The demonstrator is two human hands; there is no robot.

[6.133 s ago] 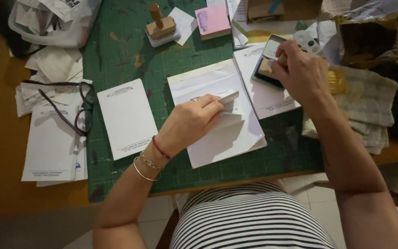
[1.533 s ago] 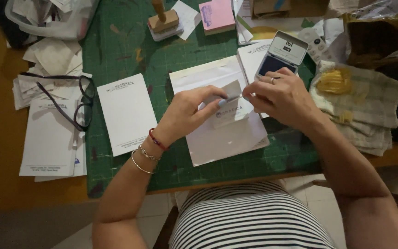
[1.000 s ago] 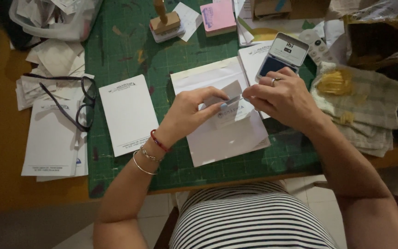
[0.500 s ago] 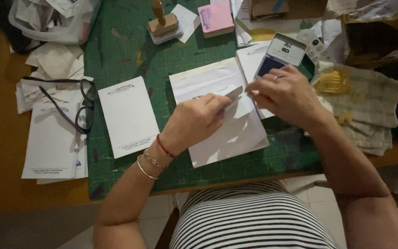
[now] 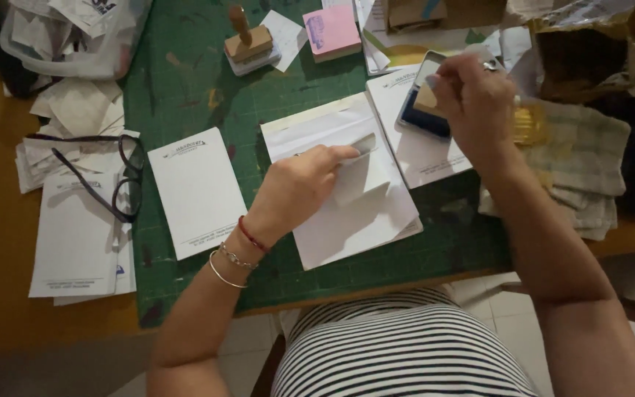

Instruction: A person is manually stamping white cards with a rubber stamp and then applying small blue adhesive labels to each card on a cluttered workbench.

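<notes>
Left hand [image 5: 299, 184] grip clamped on a small paper slip [image 5: 358, 173] atop the white sheets [image 5: 347, 220]; right hand [image 5: 472, 99] grip closed on a stamp pressed into the blue ink pad [image 5: 417, 114].

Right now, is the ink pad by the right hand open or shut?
Open. The ink pad shows its dark blue inking surface, lid tipped back, and the right hand presses something small onto it.

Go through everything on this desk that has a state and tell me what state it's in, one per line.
Ink pad: lid open, right hand over it.
Envelope: flap lifted, pinned by left hand.
Wooden stamp: upright, untouched.
Glasses: unfolded, lying on papers.
Pink notepad: closed, flat.
Checked cloth: crumpled.
</notes>
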